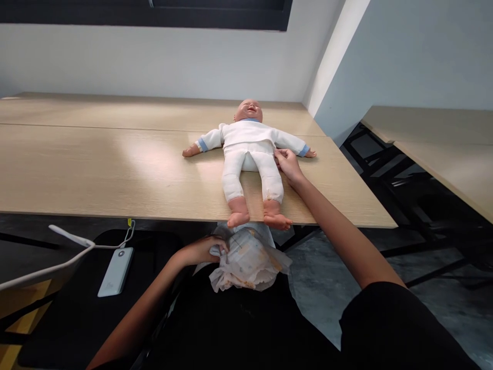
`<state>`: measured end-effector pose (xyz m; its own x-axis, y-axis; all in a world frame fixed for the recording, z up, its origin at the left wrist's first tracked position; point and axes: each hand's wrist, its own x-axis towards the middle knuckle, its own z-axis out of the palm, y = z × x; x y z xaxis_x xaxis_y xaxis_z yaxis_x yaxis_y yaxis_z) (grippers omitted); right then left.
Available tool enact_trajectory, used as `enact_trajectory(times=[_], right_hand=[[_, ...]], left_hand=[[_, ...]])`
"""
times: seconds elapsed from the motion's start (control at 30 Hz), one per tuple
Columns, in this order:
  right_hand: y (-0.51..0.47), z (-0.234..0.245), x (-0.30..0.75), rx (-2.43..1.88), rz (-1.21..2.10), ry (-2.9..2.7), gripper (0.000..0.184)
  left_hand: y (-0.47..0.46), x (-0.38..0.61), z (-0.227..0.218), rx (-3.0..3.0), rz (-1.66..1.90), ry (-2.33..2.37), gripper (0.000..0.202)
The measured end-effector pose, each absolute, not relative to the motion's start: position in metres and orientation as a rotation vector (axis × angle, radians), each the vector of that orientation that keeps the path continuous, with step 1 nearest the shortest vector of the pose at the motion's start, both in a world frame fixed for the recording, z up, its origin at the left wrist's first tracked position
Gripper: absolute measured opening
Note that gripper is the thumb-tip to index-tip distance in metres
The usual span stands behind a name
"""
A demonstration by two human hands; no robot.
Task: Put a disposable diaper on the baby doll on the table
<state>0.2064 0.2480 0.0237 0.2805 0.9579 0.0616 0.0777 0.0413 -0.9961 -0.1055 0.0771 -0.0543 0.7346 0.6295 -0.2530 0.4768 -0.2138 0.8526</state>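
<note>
**Two levels of work: tabletop and lap**

Head view. At 12 o'clock, a pale-skinned vinyl baby doll [250,149] lies on its back on a light oak-veneer table [115,172], dressed in a white knit two-piece suit [250,136] with blue cuffs. Its arms are spread and its bare feet reach the near table edge, a flat, open pose that leaves the waist exposed. At about 1 o'clock, the right hand [288,167] reaches out, fingers gathered at the suit's waistband, apparently pinching it. At 6 o'clock, below the table edge, the left hand [202,251] curls around a crumpled white disposable diaper [248,262], which rests against the person's dark-clothed lap, so the body shares its weight. Yellow-orange marks show on the diaper; its inside is hidden. At 8 o'clock lies a pale grey power bank [115,271] with a thin white cable [111,246]. At 2 o'clock stands a second light-wood table [427,123].
</note>
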Motion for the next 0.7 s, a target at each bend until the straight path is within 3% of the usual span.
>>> enact_trajectory(times=[0.07, 0.33, 0.5, 0.7], right_hand=[[0.248, 0.024, 0.206, -1.353, 0.914, -1.071, 0.021], [0.247, 0.025, 0.205, -1.350, 0.893, -1.060, 0.017], [0.249, 0.023, 0.207, -1.353, 0.894, -1.071, 0.023], [0.249, 0.023, 0.207, -1.354, 0.886, -1.079, 0.025]], left_hand=[[0.078, -0.105, -0.053, 1.806, 0.092, 0.763, 0.012], [0.086, -0.123, -0.047, 1.740, 0.091, 0.741, 0.034], [0.083, -0.117, -0.040, 1.633, 0.011, 0.678, 0.044], [0.081, -0.112, -0.047, 1.579, 0.068, 0.723, 0.043]])
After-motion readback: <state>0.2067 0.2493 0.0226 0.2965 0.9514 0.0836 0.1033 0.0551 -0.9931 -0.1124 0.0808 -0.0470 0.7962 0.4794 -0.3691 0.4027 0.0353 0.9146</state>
